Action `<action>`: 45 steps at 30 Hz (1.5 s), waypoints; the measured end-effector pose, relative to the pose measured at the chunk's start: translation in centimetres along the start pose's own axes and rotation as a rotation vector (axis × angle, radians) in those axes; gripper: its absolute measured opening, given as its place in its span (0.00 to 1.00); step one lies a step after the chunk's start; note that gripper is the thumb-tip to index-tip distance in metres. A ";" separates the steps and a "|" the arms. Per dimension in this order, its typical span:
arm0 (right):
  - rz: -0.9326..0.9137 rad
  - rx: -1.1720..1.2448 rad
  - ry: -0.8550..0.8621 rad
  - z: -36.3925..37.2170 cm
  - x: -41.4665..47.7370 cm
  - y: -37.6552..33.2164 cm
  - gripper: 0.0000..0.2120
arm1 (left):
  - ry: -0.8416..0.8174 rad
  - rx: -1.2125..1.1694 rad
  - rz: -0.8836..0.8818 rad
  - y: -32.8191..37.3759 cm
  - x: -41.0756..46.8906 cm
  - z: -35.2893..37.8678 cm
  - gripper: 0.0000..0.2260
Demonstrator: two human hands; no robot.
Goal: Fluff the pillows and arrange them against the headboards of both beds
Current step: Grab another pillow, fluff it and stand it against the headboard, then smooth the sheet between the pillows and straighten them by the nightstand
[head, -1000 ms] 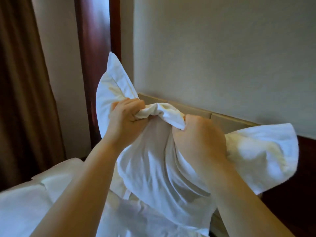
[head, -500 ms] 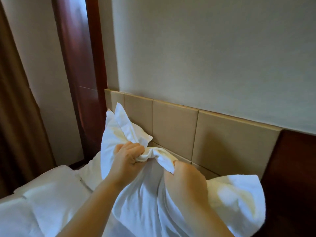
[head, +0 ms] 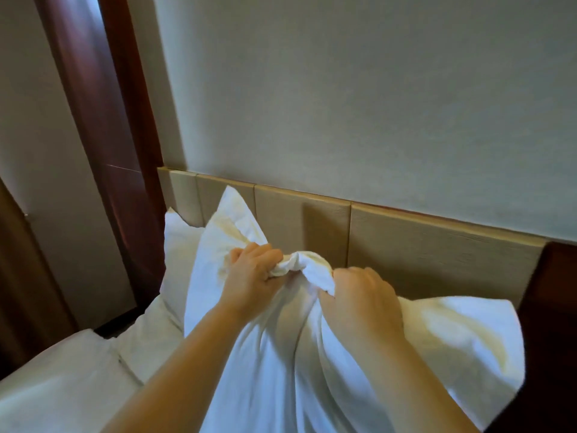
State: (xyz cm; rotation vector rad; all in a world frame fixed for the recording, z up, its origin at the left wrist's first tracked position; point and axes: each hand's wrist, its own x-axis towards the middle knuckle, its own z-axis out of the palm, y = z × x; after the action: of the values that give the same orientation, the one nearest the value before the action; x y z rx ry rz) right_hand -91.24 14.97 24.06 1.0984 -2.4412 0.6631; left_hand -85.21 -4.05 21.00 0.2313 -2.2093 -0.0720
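Note:
A white pillow (head: pixel 281 364) stands in front of the beige panelled headboard (head: pixel 421 245), its two top corners sticking out to the left and right. My left hand (head: pixel 253 273) and my right hand (head: pixel 362 295) both grip the bunched top edge of this pillow at its middle. A second white pillow (head: pixel 178 254) leans against the headboard behind it at the left, mostly hidden.
White bedding (head: pixel 62 385) covers the bed at the lower left. A dark red wooden post (head: pixel 103 120) rises at the left beside a brown curtain (head: pixel 18 276). Dark wood (head: pixel 552 323) borders the headboard at the right. The pale wall (head: pixel 374 104) fills the top.
The pillow has come down from up in the air to the bed in front of the headboard. Both hands keep their grip on its top edge.

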 end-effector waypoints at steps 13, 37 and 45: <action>0.179 0.057 -0.411 14.1 6.5 9.9 0.06 | -1.041 0.240 -0.249 -6.9 1.6 17.9 0.19; 0.021 -0.082 0.007 13.3 2.9 3.4 0.10 | -0.852 -0.086 -0.509 -1.0 -6.6 8.9 0.18; -0.156 0.045 -0.364 19.2 -5.1 -5.1 0.04 | -0.968 0.054 -0.698 -3.8 -18.1 4.1 0.16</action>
State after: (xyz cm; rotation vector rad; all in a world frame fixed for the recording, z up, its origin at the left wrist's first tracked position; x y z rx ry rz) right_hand -87.02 4.23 7.07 1.5244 -2.6076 0.5073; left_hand -77.25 -4.47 3.76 1.1953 -2.9521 -0.6163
